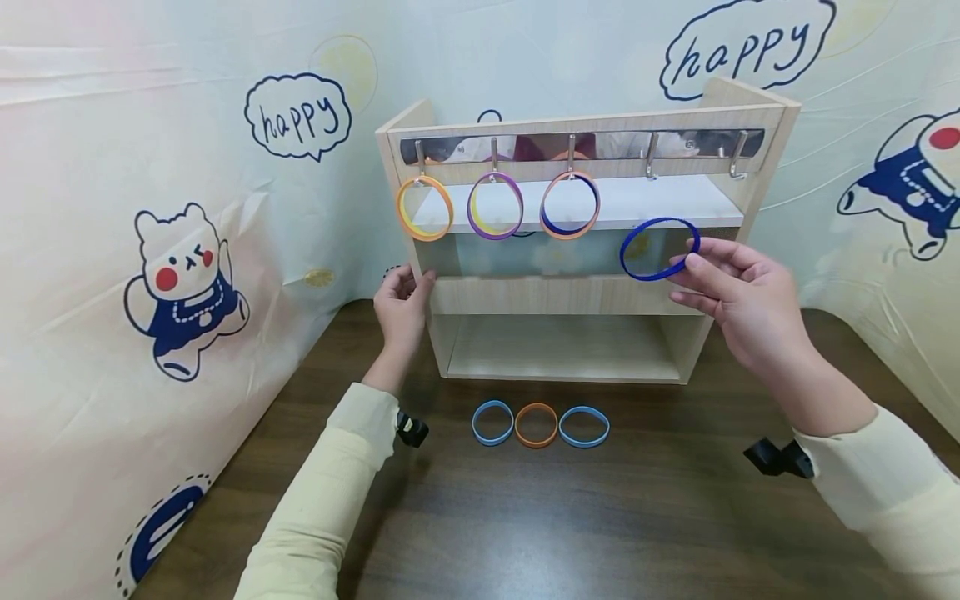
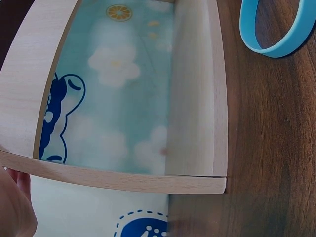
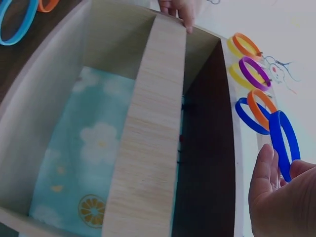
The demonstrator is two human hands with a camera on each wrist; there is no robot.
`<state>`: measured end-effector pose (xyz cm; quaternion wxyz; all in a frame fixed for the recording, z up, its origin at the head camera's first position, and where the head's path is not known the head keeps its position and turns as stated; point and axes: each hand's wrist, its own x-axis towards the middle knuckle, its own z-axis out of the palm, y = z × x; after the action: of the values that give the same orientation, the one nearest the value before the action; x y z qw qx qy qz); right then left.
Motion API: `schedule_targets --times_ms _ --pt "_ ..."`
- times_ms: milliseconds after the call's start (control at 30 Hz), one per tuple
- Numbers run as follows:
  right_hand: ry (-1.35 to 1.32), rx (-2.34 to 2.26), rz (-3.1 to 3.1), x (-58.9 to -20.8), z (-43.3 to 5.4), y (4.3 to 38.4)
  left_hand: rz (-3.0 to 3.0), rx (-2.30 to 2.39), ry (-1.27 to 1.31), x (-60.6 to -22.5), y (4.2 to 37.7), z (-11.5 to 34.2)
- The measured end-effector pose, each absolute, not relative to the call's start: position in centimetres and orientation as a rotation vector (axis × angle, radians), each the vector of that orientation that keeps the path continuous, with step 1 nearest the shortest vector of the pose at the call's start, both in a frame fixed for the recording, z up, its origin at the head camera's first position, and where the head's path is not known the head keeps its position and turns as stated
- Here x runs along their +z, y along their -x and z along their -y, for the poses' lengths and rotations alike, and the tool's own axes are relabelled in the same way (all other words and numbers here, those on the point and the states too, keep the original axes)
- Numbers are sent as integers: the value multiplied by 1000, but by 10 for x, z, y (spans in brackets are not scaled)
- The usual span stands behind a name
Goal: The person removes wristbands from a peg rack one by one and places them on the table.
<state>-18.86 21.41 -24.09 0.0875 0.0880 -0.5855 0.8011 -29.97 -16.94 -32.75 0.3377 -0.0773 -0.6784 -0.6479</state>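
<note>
1. Cartoon-printed cloth backs a dark wooden counter [image 1: 675, 517]; on it stands a pale wooden rack [image 1: 570, 292] with a row of metal hooks under its top rail.
2. Left hand [image 1: 401, 304] grips the rack's left side wall, fingers curled round its edge.
3. Right hand [image 1: 738, 292] pinches a dark blue band [image 1: 660, 248] at its right rim, holding it tilted in front of the shelf; the ring lies up and left of the palm.
4. An empty hook [image 1: 651, 158] sits directly above the band; three hooks to its left already carry bands.
5. Three more bands lie on the counter before the rack.
</note>
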Motion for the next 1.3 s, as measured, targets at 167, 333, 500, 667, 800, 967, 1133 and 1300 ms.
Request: schedule_targets --times_ms 167,333,500,667,800,967,1133,1300 --pt "-239 2374 1810 -252 -217 188 1753 -1686 181 -336 310 172" --pt "-238 2345 1912 -264 -220 185 1747 -1680 179 -336 310 171" --pt "-272 2393 1947 -276 -223 184 1742 -1682 184 -336 310 172" --pt "-290 2369 1993 -288 -225 183 1747 -1690 189 -336 310 173" --pt "-273 2362 2051 -298 -227 181 1753 -1694 185 -336 311 173" --pt "-223 2353 2128 -314 -231 180 1757 -1700 202 -329 305 171" --pt "-199 2314 2200 -329 -233 178 1779 -1698 213 -315 287 165" --pt "-197 2308 2233 -343 -234 176 1775 -1696 200 -313 282 163"
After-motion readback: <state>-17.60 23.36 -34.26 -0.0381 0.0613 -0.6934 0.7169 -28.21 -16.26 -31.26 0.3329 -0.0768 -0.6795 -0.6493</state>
